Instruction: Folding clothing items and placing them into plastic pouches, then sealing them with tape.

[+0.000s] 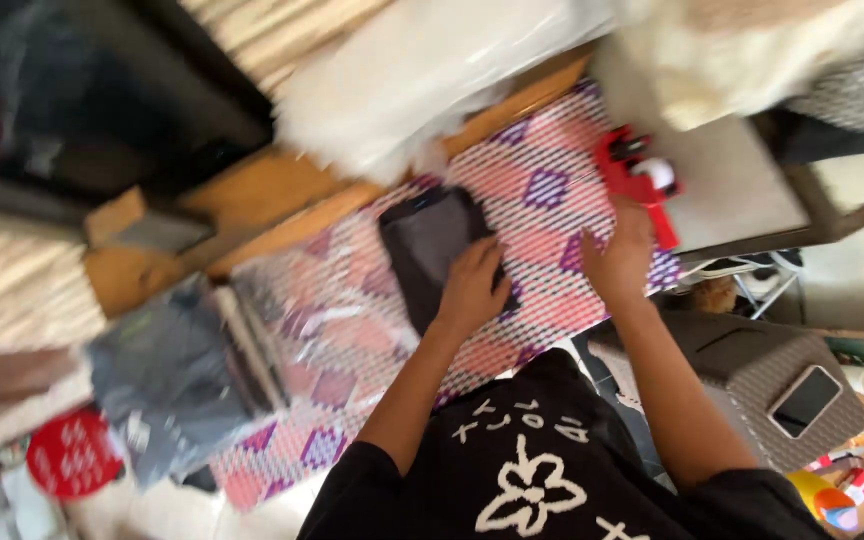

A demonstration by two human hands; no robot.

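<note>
Right now we are looking down at our own two hands working over a woven mat (352,300) patterned in pink, white and purple, which is lying across a wooden surface (252,195). Our left hand (472,285) is resting flat, fingers spread, on a dark folded packet (430,245) that is lying on the mat; the palm is pressing on its lower right part, and we are not seeing the fingers curl around it. Our right hand (617,255) is reaching toward a red handheld tool (637,180) with a white roll on top; the fingertips are touching or just meeting its handle, and the blur is keeping us from telling whether the hand is gripping it. The tool is lying at the mat's far right edge, partly over a grey board (742,190).

Beyond the mat, a heap of clear plastic bags (422,70) is lying just past the packet. To the left, a grey plastic-wrapped bundle (172,385) is sitting on the mat's edge, with a round red lid (74,455) near it. To the right, a phone (804,400) is lying on a brown woven box (752,385), well apart from both hands. We are wearing a black shirt (542,470) with a white flower print
</note>
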